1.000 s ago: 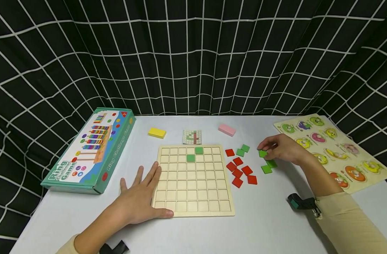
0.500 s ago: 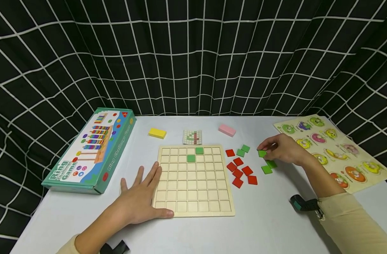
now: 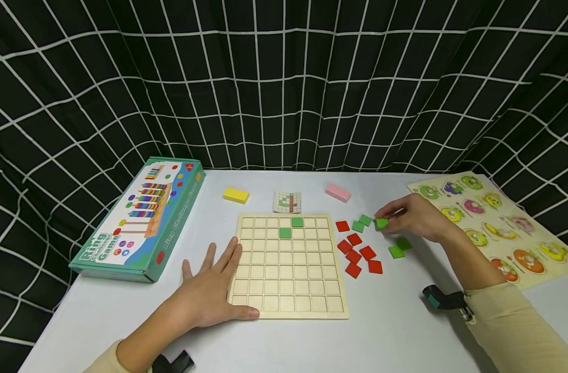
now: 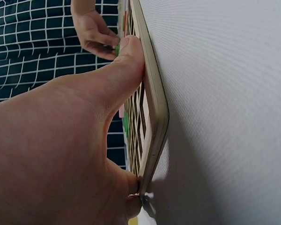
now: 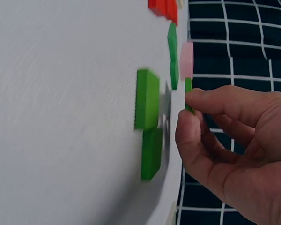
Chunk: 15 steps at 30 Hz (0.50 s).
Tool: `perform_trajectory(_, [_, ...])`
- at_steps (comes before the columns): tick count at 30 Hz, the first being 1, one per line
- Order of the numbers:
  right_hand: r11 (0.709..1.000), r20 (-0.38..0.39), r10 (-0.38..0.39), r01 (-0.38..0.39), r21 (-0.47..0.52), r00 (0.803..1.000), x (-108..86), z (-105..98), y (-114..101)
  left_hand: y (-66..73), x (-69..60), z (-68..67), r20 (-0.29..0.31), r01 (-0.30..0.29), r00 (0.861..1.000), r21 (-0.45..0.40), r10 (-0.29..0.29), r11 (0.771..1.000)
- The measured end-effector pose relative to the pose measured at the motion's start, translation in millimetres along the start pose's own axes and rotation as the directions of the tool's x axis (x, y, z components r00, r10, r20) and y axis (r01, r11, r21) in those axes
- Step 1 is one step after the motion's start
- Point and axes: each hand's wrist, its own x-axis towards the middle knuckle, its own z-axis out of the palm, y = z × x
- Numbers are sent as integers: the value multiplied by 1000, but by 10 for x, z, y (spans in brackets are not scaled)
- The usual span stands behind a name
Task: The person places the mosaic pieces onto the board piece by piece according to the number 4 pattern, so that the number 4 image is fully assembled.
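A wooden grid board (image 3: 288,287) lies flat on the white table, with two green tiles set in its upper cells. My left hand (image 3: 206,295) rests at its left edge, fingers spread and straight, the thumb on the lower-left corner; in the left wrist view that thumb (image 4: 126,56) lies over the rim. My right hand (image 3: 416,220) pinches a green tile (image 3: 381,223) between thumb and fingers, and in the right wrist view it is off the table. Below that hand lie two loose green tiles (image 3: 396,252). Left of it are two more green tiles (image 3: 358,226) and several red tiles (image 3: 353,270).
Behind the board lies a small pattern card (image 3: 287,202), between a yellow block (image 3: 236,195) and a pink block (image 3: 338,192). A green game box (image 3: 141,217) stands at the left. On the right is a fruit picture board (image 3: 489,228). A black grid curtain (image 3: 284,93) surrounds the table.
My right hand has lifted the green tile from beside the other loose ones and moved it slightly left, towards the board. The left hand stays on the board; the head view has shifted a little.
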Motion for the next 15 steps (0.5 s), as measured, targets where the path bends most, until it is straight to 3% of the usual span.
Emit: perform_trajectory(15, [995, 21, 64, -65, 82, 998, 69, 233, -396, -4, 8, 1, 0, 0, 1000, 13, 0, 1000])
